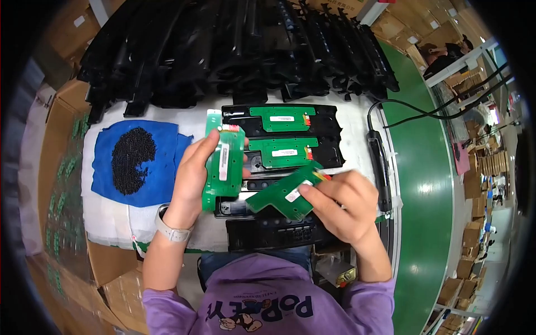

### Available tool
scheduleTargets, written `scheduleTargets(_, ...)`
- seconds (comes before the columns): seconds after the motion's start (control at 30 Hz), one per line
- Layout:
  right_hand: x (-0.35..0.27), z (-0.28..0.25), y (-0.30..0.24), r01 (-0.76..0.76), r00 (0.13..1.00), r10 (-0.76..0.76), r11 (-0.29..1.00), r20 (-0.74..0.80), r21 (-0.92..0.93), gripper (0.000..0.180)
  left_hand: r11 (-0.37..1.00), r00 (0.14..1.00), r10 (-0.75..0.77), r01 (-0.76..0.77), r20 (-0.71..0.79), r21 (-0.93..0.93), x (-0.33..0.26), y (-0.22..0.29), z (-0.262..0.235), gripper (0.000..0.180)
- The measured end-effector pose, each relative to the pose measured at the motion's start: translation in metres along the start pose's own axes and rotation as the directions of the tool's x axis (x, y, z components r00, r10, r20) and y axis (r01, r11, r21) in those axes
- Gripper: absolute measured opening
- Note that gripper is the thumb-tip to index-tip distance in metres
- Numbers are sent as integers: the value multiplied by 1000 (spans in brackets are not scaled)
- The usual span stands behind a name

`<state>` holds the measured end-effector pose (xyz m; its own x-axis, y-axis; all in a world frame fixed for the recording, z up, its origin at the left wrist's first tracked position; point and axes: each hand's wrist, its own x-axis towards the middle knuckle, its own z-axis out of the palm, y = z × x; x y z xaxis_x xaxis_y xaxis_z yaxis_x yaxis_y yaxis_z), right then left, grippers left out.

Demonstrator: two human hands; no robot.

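Observation:
My left hand (192, 164) is closed on a green circuit board (234, 167) with a white label, held upright over the table; a second green edge shows behind it, so there may be more than one. In my right hand (347, 204) another green circuit board (282, 196) is tilted, gripped at its right end near a red and yellow connector. Beneath and beyond lie long black plastic housings. The far housing bears a circuit board (285, 119), and the one nearer me bears another circuit board (279, 153). Two more black housings (268, 234) lie closer to me, partly hidden.
Small black screws (131, 159) are heaped on a blue cloth (106, 178) at left. A corded black electric screwdriver (379, 173) lies at the table's right edge. Many black plastic parts (234, 50) are piled at the back. A cardboard box (61, 117) with green boards stands left.

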<state>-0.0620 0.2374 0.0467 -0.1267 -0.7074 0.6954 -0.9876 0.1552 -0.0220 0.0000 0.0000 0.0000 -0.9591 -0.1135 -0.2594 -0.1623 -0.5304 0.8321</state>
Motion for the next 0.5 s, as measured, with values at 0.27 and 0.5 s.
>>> scheduleTargets(0.27,-35,35,-25,71,966,-15,976,259,-207,33,1000,999,23,-24,-47,-21,-1,-4,1,43)
scheduleTargets(0.5,-32,42,-23,-58,940,115,982,321,-181,28,999,998,21,-22,-51,-24,-1,-7,-1,41)
